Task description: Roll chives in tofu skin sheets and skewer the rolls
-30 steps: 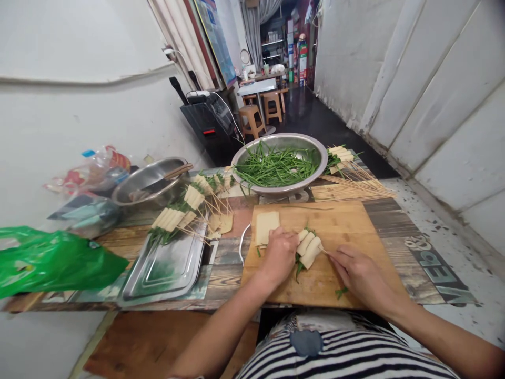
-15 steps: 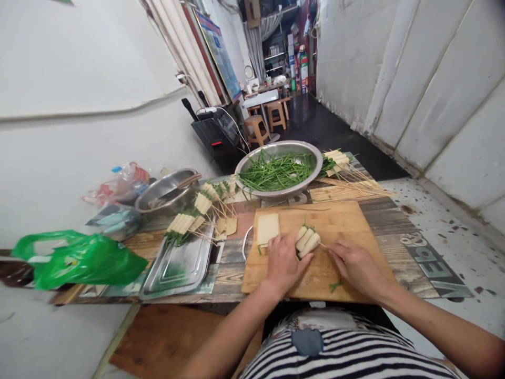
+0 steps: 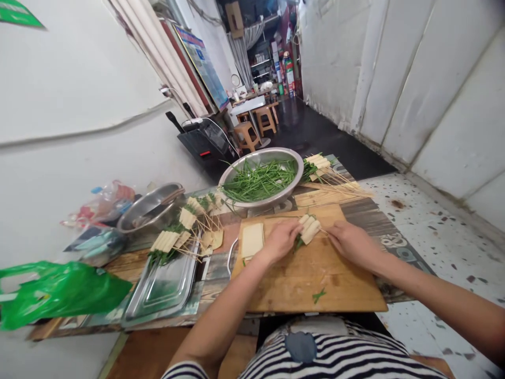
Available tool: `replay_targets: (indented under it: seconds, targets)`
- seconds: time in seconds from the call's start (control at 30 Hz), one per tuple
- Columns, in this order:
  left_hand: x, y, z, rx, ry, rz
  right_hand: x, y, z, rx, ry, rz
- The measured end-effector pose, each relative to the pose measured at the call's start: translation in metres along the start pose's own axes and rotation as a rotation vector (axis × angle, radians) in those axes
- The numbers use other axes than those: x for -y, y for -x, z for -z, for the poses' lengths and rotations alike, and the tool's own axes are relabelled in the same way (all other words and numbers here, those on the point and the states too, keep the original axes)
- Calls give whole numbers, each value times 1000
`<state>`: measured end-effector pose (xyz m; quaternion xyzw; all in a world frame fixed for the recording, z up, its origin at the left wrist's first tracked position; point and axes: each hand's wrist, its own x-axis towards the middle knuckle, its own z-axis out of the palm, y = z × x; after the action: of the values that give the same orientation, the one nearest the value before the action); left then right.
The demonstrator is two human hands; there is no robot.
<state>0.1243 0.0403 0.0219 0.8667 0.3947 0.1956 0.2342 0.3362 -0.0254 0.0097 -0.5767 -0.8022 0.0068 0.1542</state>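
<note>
On a wooden cutting board (image 3: 307,284) my left hand (image 3: 279,240) is closed round a few pale tofu rolls (image 3: 308,228) stuffed with green chives. From the right, my right hand (image 3: 350,241) pinches a thin bamboo skewer whose tip meets the rolls. Flat tofu sheets (image 3: 252,240) lie stacked just left of my left hand. Beyond the board stands a big steel bowl (image 3: 260,181) of green chives.
A steel tray (image 3: 165,287) at left carries finished skewered rolls (image 3: 169,241). More skewers and rolls (image 3: 335,181) lie at the back right. A smaller steel bowl (image 3: 152,208), plastic packets and a green bag (image 3: 59,292) sit far left. Stools stand down the corridor.
Both hands, with the rolls and skewer, have moved farther up the board. The camera has swung, so the table sits more to the left in view.
</note>
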Motion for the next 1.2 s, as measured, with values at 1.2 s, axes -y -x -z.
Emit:
replay_targets:
  seconds: [1.2]
  targets:
    - [14, -4, -14, -105, -2, -28, 16, -22, -10, 131, -371, 168]
